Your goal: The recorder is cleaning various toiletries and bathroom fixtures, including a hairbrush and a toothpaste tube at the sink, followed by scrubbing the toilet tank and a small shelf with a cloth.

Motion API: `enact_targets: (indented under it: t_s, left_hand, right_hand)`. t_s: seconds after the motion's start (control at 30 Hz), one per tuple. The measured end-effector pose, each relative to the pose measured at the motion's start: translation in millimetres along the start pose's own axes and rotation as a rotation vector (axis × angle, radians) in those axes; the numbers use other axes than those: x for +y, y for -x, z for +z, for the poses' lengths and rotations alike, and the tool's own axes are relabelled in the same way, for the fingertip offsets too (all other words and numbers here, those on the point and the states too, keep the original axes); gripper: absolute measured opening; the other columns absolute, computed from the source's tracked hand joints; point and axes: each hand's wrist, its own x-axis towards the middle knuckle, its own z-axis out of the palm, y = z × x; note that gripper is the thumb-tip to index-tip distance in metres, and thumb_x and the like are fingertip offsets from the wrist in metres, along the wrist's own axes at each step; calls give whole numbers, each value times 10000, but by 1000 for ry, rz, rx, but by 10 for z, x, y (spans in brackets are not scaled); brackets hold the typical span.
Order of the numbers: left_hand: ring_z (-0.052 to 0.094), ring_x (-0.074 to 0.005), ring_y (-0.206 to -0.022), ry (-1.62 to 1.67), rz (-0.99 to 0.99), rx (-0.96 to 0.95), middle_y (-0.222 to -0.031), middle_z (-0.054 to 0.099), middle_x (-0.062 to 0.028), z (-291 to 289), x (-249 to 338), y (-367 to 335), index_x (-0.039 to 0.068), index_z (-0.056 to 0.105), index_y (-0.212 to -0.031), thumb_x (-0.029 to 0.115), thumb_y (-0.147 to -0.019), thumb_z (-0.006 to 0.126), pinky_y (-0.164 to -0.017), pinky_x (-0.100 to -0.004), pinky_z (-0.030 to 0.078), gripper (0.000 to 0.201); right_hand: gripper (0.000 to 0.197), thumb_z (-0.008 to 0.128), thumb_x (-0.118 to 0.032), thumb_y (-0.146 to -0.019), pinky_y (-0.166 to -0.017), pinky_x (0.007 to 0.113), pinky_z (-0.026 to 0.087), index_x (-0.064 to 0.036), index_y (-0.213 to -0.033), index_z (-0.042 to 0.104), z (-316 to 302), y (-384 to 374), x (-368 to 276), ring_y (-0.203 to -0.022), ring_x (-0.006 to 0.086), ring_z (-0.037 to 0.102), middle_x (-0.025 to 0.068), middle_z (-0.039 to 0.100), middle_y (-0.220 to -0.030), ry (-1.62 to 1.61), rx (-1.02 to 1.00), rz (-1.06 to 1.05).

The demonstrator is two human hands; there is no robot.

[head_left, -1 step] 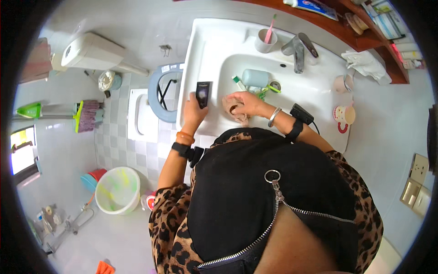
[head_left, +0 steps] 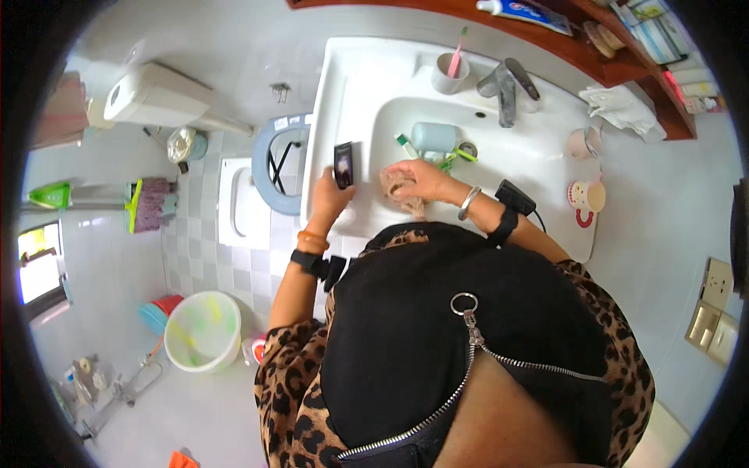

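Observation:
My left hand (head_left: 331, 200) is closed round the lower end of a dark, flat tube (head_left: 343, 165) with a pale picture on its front, held over the sink's left ledge. At the basin's near-left rim, my right hand (head_left: 425, 181) is closed on a crumpled brownish-pink cloth (head_left: 403, 196). Part of the cloth is hidden under the fingers. Just beyond that hand, a pale blue cup (head_left: 434, 136) lies on its side in the basin. Beside it are a green-and-white tube (head_left: 406, 144) and a bright green handled item (head_left: 466, 155), close to the drain.
On the white sink (head_left: 355, 86) stand a grey cup (head_left: 450, 74) with a pink toothbrush, a tap (head_left: 505, 93), and a patterned mug (head_left: 587, 196) at the right. A wooden shelf (head_left: 530, 27) overhangs the back. Leftward are a toilet seat (head_left: 269, 187) and a plastic basin (head_left: 203, 331).
The dark tube has turned slightly in my left hand, its front now angled more to the side. My right hand stays on the cloth. The whole view has shifted a little.

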Motion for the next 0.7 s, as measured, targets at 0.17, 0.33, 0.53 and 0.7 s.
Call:
enact_targets:
  t_s: [0.17, 0.33, 0.53, 0.7]
  left_hand:
    - [632, -173, -834, 1303, -191, -422, -991, 604, -111, -279, 714, 292, 17, 388, -1207, 72, -836, 589, -632, -245, 525, 426]
    - [528, -198, -1094, 1330, 123, -539, -1145, 551, -96, -495, 1362, 376, 88, 339, -1276, -1, -844, 541, -930, -315, 434, 485]
    - [579, -187, -987, 1363, 281, -413, -1135, 569, -122, -825, 1917, 431, 51, 495, -1142, 155, -923, 473, -874, -344, 476, 243]
    - [607, -183, -760, 1325, 321, -298, -848, 611, -79, -900, 2079, 217, 25, 563, -872, 153, -909, 509, -763, -346, 542, 144]
  right_hand:
    - [569, 627, -266, -831, -895, 317, 443, 26, -1265, 402, -21, 252, -395, -1092, 235, 530, 182, 555, -1150, -72, 23, 68]
    - [597, 647, -159, -823, -602, 208, 410, 5, -1302, 330, -88, 444, -976, -695, 47, 473, 7, 520, -836, -363, 193, -168]
    - [510, 653, -132, -809, -558, 202, 407, -2, -1251, 434, -362, 721, -1371, -644, 43, 468, -18, 523, -754, -160, 500, -320]
    - [471, 641, -152, -815, -619, 209, 456, -34, -1237, 468, -533, 873, -1430, -727, 72, 540, 27, 577, -863, -94, 704, -379]
